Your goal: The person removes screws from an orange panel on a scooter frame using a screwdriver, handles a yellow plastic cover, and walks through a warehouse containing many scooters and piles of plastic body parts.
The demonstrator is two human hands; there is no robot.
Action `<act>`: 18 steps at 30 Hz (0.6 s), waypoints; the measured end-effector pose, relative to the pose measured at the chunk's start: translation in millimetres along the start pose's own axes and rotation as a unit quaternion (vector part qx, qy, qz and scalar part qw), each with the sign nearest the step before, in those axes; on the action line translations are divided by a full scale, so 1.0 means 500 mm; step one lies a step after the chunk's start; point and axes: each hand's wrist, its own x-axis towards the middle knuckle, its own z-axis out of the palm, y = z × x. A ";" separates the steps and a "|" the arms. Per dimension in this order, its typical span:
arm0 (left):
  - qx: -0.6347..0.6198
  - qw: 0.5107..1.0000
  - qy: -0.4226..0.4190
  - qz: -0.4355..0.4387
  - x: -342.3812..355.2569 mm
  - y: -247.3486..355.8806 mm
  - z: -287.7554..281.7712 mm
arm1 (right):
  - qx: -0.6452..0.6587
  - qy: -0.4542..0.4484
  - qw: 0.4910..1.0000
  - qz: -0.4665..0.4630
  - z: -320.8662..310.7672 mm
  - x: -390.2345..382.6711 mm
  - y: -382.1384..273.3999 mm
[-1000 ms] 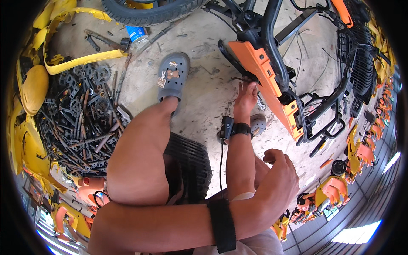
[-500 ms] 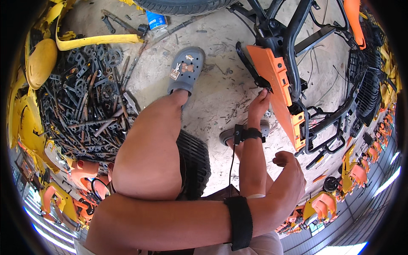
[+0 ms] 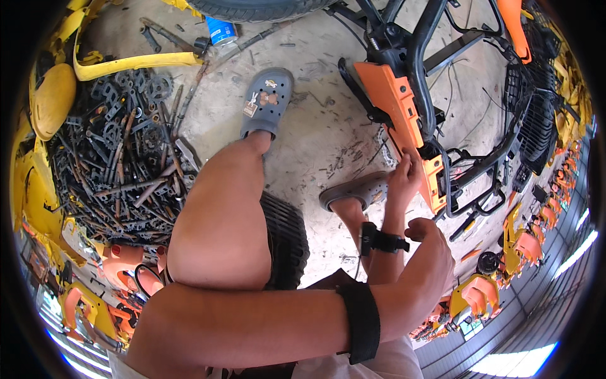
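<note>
An orange plastic panel [image 3: 396,101] is attached to a black tubular frame [image 3: 421,76] at the right. My right hand [image 3: 406,180], with a black strap and small device at its wrist, has its fingers bent against the panel's lower left edge. They appear to grip that edge, though part of the contact is hidden. Closer to me, my left arm crosses over my right forearm. My left hand [image 3: 435,259] is curled in a loose fist near the panel's bottom end, apart from it. Whatever is inside that fist, if anything, is out of sight.
A heap of rusty metal rods and gears [image 3: 120,151] lies on the floor at left, beside yellow plastic parts [image 3: 136,63]. A tyre [image 3: 259,7] and a blue can [image 3: 221,30] are at the far side. More orange body parts [image 3: 476,297] stand behind at right.
My right hand has moved from the black piece behind the panel down along the panel's edge toward me. My left hand keeps its curl. The whole view has shifted slightly.
</note>
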 end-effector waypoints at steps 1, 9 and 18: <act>0.004 1.000 0.000 0.002 0.002 0.001 0.001 | 0.020 0.046 0.998 -0.025 0.026 0.002 -0.024; 0.008 1.000 -0.004 -0.001 0.008 0.004 0.007 | -0.119 0.008 0.987 0.110 0.217 0.053 -0.161; -0.001 1.000 -0.004 -0.005 0.006 -0.011 0.007 | 0.000 -0.037 0.995 0.089 0.329 0.041 -0.030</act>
